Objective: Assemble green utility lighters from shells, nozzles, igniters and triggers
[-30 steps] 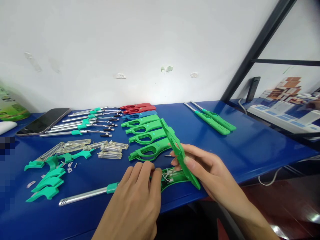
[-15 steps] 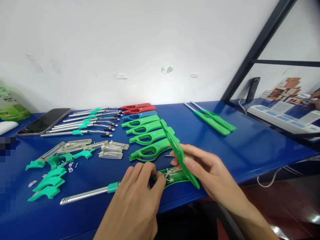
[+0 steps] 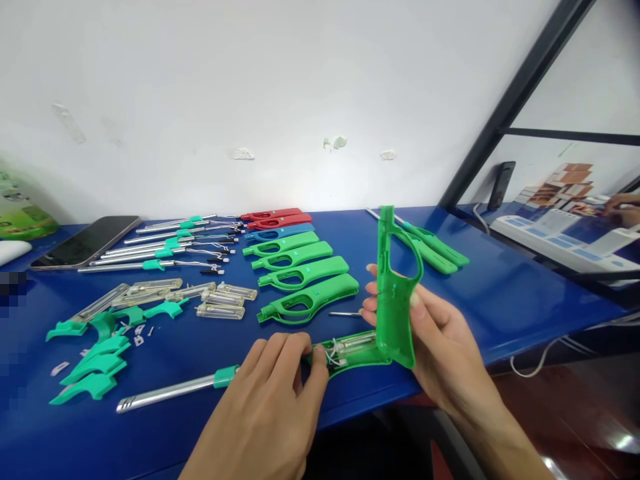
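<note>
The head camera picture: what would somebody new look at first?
Probably the bright green shell half, held upright in the right hand above the blue table. Then the open green shell, partly under the left hand. Farther back, red, blue and green shells lie in a row.

The front of the lower shell (image 3: pixel 361 356) is covered by the left hand (image 3: pixel 270 393). Parts of the right hand (image 3: pixel 443 337) and a rear lighter (image 3: pixel 434 251) are hidden by the raised shell (image 3: pixel 394 310). The bag (image 3: pixel 24 217) and a white object (image 3: pixel 13 252) are cut off at the left, a co-worker's hand (image 3: pixel 623 211) at the right. The loose bits (image 3: pixel 139 341) are too small to be identified.
</note>
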`<state>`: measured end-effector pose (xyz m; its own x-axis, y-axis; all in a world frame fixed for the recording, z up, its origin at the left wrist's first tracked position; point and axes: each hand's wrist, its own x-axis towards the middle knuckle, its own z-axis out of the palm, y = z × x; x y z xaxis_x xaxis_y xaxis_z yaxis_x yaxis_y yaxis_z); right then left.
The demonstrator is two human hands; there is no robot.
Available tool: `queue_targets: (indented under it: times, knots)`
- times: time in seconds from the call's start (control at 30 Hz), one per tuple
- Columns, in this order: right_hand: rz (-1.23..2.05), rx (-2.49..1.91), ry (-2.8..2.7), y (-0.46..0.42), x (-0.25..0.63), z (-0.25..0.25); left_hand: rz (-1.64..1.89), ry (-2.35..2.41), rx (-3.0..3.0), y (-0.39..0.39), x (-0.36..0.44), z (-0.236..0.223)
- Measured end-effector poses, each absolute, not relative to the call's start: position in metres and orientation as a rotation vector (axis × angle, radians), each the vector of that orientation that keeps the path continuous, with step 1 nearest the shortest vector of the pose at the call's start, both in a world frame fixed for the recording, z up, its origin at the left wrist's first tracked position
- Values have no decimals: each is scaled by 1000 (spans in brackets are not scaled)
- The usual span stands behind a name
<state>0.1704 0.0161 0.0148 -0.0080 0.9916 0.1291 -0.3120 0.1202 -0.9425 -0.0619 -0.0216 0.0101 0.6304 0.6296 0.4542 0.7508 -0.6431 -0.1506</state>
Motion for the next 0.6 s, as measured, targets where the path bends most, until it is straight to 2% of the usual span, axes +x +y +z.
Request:
queue_targets:
  times: [0.6]
  knots:
    - [1246, -1043, -1355, 16, 169, 12, -715, -1165, -2661, -5, -48, 19]
